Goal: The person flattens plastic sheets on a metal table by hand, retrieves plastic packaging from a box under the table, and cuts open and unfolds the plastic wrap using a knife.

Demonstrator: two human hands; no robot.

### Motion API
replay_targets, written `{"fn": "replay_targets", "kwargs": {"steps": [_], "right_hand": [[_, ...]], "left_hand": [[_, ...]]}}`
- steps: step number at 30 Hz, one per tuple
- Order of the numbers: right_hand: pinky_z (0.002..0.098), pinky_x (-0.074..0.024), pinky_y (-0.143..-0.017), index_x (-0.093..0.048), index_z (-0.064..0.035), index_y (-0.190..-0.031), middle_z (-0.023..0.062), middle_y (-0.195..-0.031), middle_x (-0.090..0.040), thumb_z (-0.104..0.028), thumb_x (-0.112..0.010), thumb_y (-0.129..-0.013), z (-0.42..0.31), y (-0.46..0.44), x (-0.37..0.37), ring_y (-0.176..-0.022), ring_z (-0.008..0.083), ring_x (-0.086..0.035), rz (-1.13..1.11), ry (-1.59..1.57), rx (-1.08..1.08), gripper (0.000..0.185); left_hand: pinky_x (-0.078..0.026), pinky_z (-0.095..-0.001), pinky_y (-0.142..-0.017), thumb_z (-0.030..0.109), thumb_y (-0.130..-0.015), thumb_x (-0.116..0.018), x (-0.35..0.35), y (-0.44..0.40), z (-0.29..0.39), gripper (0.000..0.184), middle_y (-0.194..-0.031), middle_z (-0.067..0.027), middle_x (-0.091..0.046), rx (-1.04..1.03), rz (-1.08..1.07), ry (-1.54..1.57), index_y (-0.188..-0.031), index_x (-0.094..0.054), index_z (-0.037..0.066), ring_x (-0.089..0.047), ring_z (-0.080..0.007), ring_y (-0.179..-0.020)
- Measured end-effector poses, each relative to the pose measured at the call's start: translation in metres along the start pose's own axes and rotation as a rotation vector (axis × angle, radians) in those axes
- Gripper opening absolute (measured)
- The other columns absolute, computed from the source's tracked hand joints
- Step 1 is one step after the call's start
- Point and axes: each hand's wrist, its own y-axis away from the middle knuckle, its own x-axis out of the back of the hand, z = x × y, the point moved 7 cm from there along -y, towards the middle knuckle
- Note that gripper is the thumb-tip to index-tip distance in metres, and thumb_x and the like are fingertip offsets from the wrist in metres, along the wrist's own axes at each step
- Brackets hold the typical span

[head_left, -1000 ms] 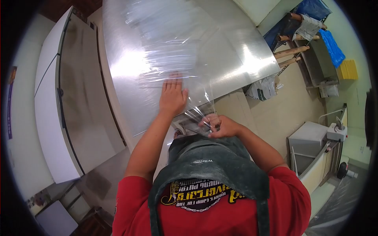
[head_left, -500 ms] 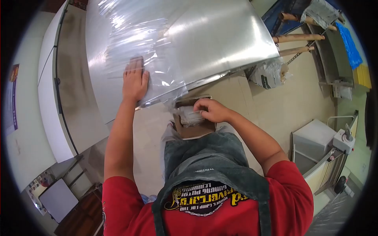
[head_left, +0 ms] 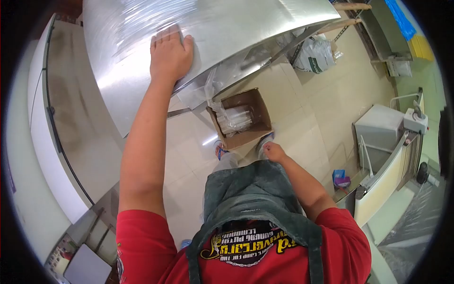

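From my head camera, I see my left hand [head_left: 171, 54] laid palm-down on the metal tabletop [head_left: 246, 23], close to its near edge, with the fingers stretched out side by side and the thumb standing apart from them. Clear plastic film [head_left: 135, 23] lies beyond and around my fingertips in shiny, creased streaks; the glare is strong enough that I cannot tell whether the fingertips rest on the film or on bare metal. My right hand [head_left: 273, 152] is low in front of my apron [head_left: 250, 189], its fingers curled in toward the palm; I cannot tell whether they pinch anything. Just beyond that hand, an open cardboard box [head_left: 248, 138] stands on the tiled floor [head_left: 293, 106] in front of my feet, holding a bundle of clear plastic [head_left: 235, 119] toward its left side. A crumpled plastic strip [head_left: 211, 87] trails from the box's left rim up toward the tabletop's edge.
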Motion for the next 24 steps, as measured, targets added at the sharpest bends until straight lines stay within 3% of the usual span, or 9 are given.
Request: {"fn": "replay_targets", "kwargs": {"steps": [4,7,11,13,15,16,17,19,24], "right_hand": [[0.0428,-0.0518,-0.083,-0.066,-0.0034,-0.104,0.0191,-0.098,-0.069,-0.021,-0.058,-0.083,-0.001,-0.03,-0.056,-0.093,0.0365,-0.065,-0.105,0.05,-0.063,0.029],[0.0436,-0.0518,-0.085,-0.064,-0.0031,-0.108,0.0207,-0.096,-0.069,-0.021,-0.06,-0.082,0.012,-0.093,-0.08,-0.093,0.0366,-0.066,-0.012,0.049,-0.022,0.032],[0.0437,-0.0519,-0.088,-0.06,-0.0053,-0.118,0.0193,-0.104,-0.068,-0.024,-0.064,-0.081,0.069,-0.206,-0.147,-0.098,0.0359,-0.065,-0.045,0.21,0.01,0.041],[0.0446,-0.0514,-0.091,-0.055,-0.0091,-0.126,0.0151,-0.116,-0.065,-0.025,-0.065,-0.082,0.089,-0.257,-0.182,-0.105,0.0333,-0.064,-0.139,0.497,0.034,0.048],[0.045,-0.051,-0.092,-0.053,-0.0099,-0.129,0.0135,-0.12,-0.063,-0.025,-0.065,-0.082,0.085,-0.264,-0.202,-0.109,0.0318,-0.063,-0.168,0.554,0.057,0.05],[0.0455,-0.0506,-0.093,-0.051,-0.0106,-0.132,0.0119,-0.124,-0.062,-0.024,-0.065,-0.083,0.085,-0.274,-0.207,-0.112,0.0303,-0.062,-0.197,0.635,0.074,0.052],[0.0455,-0.0506,-0.093,-0.051,-0.0106,-0.132,0.0119,-0.124,-0.062,-0.024,-0.065,-0.083,0.092,-0.286,-0.221,-0.112,0.0303,-0.062,-0.182,0.639,0.081,0.052],[0.0448,-0.0517,-0.091,-0.058,-0.0085,-0.124,0.0122,-0.122,-0.064,-0.023,-0.065,-0.082,0.116,-0.31,-0.261,-0.111,0.0285,-0.063,-0.286,0.621,0.056,0.045],[0.0448,-0.0534,-0.087,-0.068,-0.004,-0.105,0.0176,-0.113,-0.067,-0.02,-0.065,-0.081,0.116,-0.327,-0.253,-0.105,0.0335,-0.066,-0.314,0.636,0.104,0.029]], "left_hand": [[-0.019,-0.0451,-0.117,0.045,-0.098,-0.034,-0.005,-0.005,-0.001,0.065,-0.146,-0.0226,-0.041,-0.055,0.067,-0.032,-0.141,-0.039,-0.003,-0.033,-0.0361,-0.139],[-0.021,-0.0453,-0.116,0.042,-0.099,-0.032,-0.012,-0.008,-0.006,0.064,-0.147,-0.0248,-0.038,-0.081,0.039,-0.067,-0.142,-0.038,-0.004,-0.033,-0.0359,-0.139],[-0.02,-0.0382,-0.117,0.033,-0.103,-0.028,-0.011,-0.005,-0.008,0.055,-0.15,-0.025,-0.034,-0.27,0.081,-0.038,-0.142,-0.039,-0.004,-0.03,-0.0354,-0.141],[-0.017,-0.0365,-0.118,0.032,-0.103,-0.028,-0.012,-0.028,-0.044,0.054,-0.151,-0.0219,-0.035,-0.727,0.101,-0.173,-0.144,-0.038,-0.001,-0.029,-0.0327,-0.142],[-0.017,-0.0362,-0.118,0.034,-0.102,-0.03,0.001,-0.022,-0.026,0.055,-0.152,-0.0191,-0.034,-0.431,0.024,-0.177,-0.147,-0.036,0.002,-0.029,-0.0313,-0.143],[-0.017,-0.0352,-0.118,0.036,-0.102,-0.03,0.004,-0.056,-0.071,0.056,-0.154,-0.0166,-0.032,-0.776,-0.11,-0.121,-0.149,-0.033,0.006,-0.027,-0.0275,-0.144],[-0.017,-0.0352,-0.118,0.036,-0.102,-0.03,0.006,-0.038,-0.038,0.056,-0.154,-0.0166,-0.032,-0.776,-0.096,-0.129,-0.149,-0.033,0.006,-0.027,-0.0275,-0.144],[-0.039,-0.0334,-0.101,0.026,-0.102,-0.032,0.001,0.007,0.028,0.049,-0.13,-0.021,-0.055,-0.292,-0.118,-0.035,-0.136,-0.044,-0.008,-0.053,-0.0294,-0.116],[-0.038,-0.0351,-0.104,0.029,-0.103,-0.029,-0.001,0.031,0.049,0.051,-0.133,-0.0229,-0.052,-0.22,-0.037,-0.213,-0.136,-0.043,-0.007,-0.05,-0.0317,-0.12]]}}
